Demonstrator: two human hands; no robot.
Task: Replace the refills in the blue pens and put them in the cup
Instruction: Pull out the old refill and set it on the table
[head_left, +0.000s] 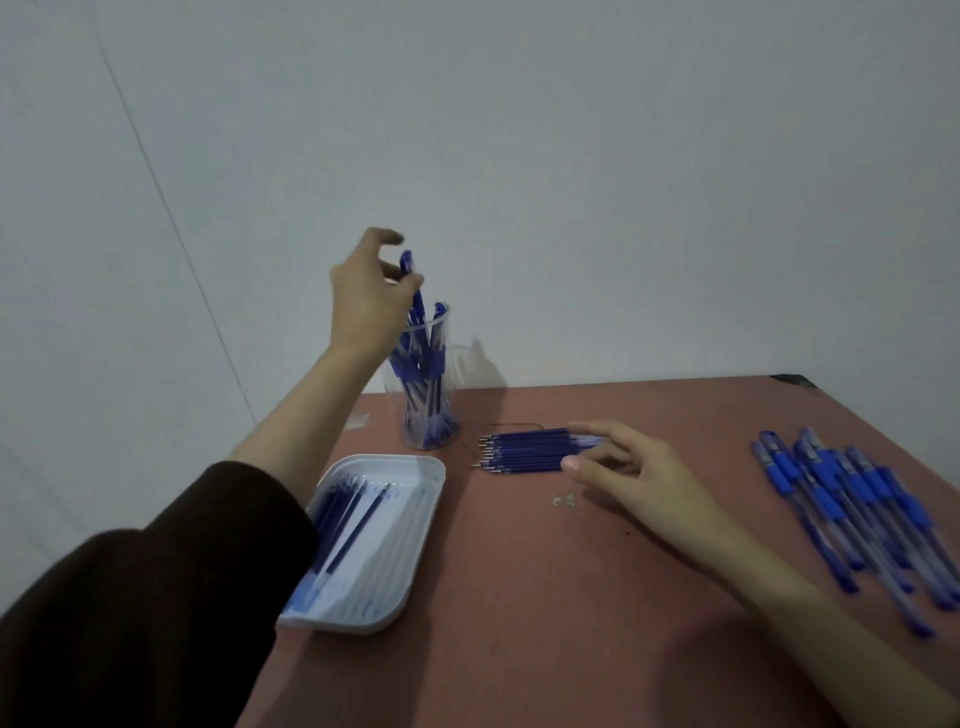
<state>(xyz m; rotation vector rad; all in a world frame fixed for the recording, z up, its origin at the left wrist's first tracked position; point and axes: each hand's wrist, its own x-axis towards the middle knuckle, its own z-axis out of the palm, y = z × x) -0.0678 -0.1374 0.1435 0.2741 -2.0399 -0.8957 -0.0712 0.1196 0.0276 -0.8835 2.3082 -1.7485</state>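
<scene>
Head camera is showing the left hand (363, 299) pinching a blue plastic pen (406, 261) upright in the clear plastic cup (448, 374), the right hand (641, 480) pinching the dark-blue refill bundle (524, 450).

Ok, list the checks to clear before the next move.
1. Pen lowered into cup: ok.
2. Left hand has let go of pen: not ok, it pinches the pen's top.
3. Cup upright: ok.
4. Right hand on refill bundle: ok, it pinches the bundle's end.
5. Single refill separated: cannot tell.
6. Loose pens lying at right: ok.
</scene>
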